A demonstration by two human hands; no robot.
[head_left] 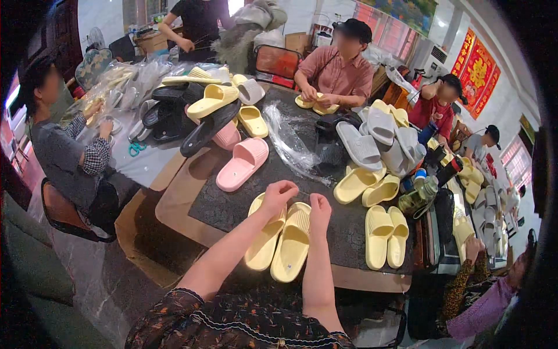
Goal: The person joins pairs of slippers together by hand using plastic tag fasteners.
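A pair of pale yellow slide sandals (290, 250) lies side by side at the table's near edge, toes away from me. Over the ribbed strap of the left sandal, my left hand (278, 199) is closed in a pinch. Just right of the other strap, my right hand (320, 214) pinches too, its fingertips close to the left ones. Whatever lies between the fingertips is too fine to make out. A pink slide sandal (243, 164) rests beyond my left hand. Farther back lies a loose bundle of clear plastic strips (288, 142).
A heap of black slides (174, 110) with yellow ones fills the far left. Grey slides (360, 145) pile up at right, near another yellow pair (386, 237) and a bottle (427, 192). A person (343, 70) handles yellow slides opposite; others sit around. Teal scissors (137, 149) lie left.
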